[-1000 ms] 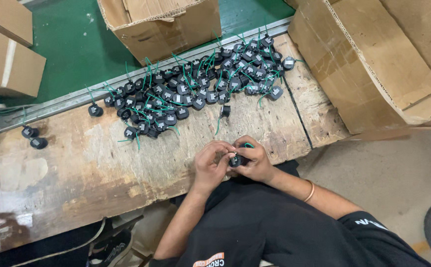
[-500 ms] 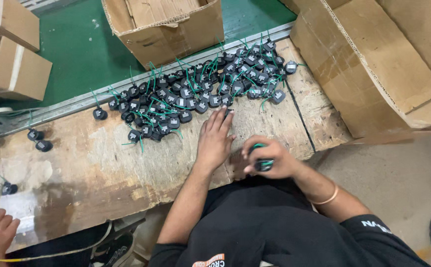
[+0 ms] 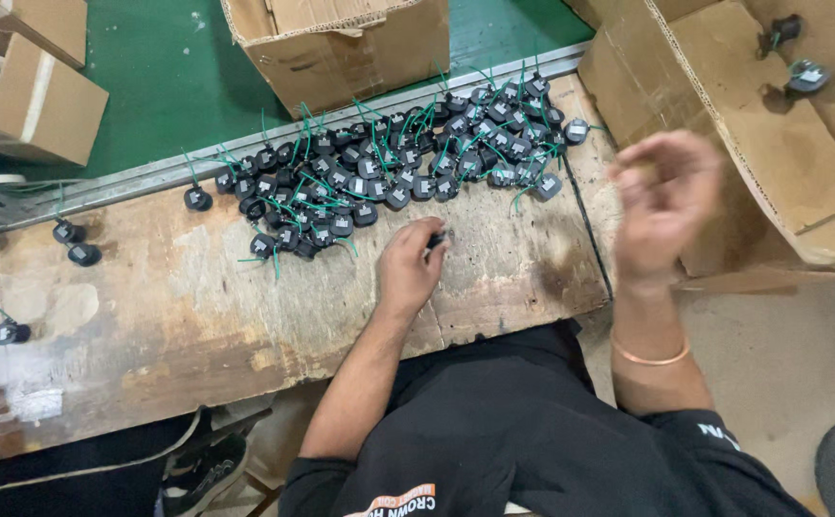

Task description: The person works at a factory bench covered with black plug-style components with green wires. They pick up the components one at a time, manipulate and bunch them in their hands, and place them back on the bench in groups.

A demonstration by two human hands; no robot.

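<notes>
Parts [image 3: 389, 168] — small black round pieces with green wire tails — lie heaped along the far edge of the worn wooden bench [image 3: 178, 316], within your reach. Your left hand [image 3: 410, 268] rests on the bench just below the heap, fingertips pinched on one black piece [image 3: 436, 239]. Your right hand [image 3: 662, 206] is raised and blurred beside the open cardboard box [image 3: 781, 163] — fingers loosely curled, nothing visible in them. Two similar pieces sit inside that box.

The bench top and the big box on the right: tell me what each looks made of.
Bench top: bare wood, apparently unfinished; grain lines, pale worn patches and stains show. Big box: brown corrugated cardboard, matte; a fluted cut edge and folded flaps show. The small black parts look like plastic, though that is less sure.
</notes>
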